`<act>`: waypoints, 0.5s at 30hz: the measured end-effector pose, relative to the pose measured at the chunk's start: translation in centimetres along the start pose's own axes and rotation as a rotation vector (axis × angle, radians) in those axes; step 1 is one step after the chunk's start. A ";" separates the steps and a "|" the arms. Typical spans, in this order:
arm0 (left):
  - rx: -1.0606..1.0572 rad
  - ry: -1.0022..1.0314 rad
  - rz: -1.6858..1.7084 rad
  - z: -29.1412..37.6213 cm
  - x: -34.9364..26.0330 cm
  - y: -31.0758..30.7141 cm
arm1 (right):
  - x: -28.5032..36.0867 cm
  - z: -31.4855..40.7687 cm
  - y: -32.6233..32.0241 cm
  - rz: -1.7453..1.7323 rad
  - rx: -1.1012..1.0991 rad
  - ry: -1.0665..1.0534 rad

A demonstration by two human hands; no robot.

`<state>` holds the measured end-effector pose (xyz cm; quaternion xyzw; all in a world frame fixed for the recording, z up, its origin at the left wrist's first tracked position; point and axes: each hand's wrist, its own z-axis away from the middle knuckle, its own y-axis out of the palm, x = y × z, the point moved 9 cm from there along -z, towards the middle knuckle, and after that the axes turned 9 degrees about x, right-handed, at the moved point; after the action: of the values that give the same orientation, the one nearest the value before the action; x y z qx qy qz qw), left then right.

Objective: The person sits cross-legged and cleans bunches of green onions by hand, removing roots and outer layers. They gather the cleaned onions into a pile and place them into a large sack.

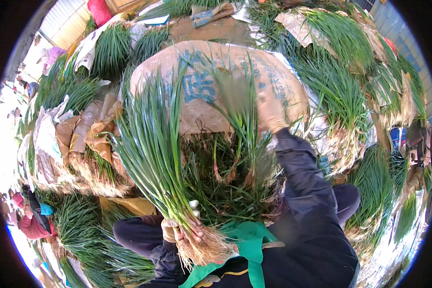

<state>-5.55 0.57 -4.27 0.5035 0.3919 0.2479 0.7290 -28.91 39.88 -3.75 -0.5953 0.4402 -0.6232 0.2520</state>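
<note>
My left hand [171, 230], in a pale glove with white fingertips, grips a large bunch of green onions [162, 154] near its base, the roots hanging over my green apron [250, 239]. The green leaves point up and away. My right hand [270, 108] is stretched forward over a brown woven sack [198, 118] with blue printing. It is blurred, so its fingers cannot be made out. A few loose green onions [251, 144] stand beside it, their roots pointing towards me; whether the hand touches them cannot be told.
Heaps of green onions with pale roots [342, 151] lie to the right. More bundles, partly wrapped in paper and sacking [45, 136], are on the left. Loose leaves [219, 198] cover the ground between my knees. Another person in red [34, 226] is at the far left.
</note>
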 end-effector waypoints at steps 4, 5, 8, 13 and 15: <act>0.172 -0.121 0.192 1.7 0.0 -0.4 | -9.5 2.6 -13.1 0.059 -0.281 0.161; 0.221 -0.151 0.184 2.1 0.0 -0.4 | -13.8 3.3 -16.1 0.227 -0.235 0.356; 0.247 -0.248 0.256 1.2 1.2 0.3 | -18.1 9.7 -20.5 0.363 -0.464 0.448; 0.045 -0.124 0.110 1.1 1.8 -2.7 | -7.6 16.5 -1.1 -0.836 0.394 0.310; 0.006 -0.109 -0.026 0.8 1.3 -2.7 | -6.1 20.6 8.6 -0.828 0.618 0.458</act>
<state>-4.22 0.16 -7.02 0.5133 0.3590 0.2096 0.7508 -9.85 35.66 -16.18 -0.4665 0.0104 -0.8832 0.0472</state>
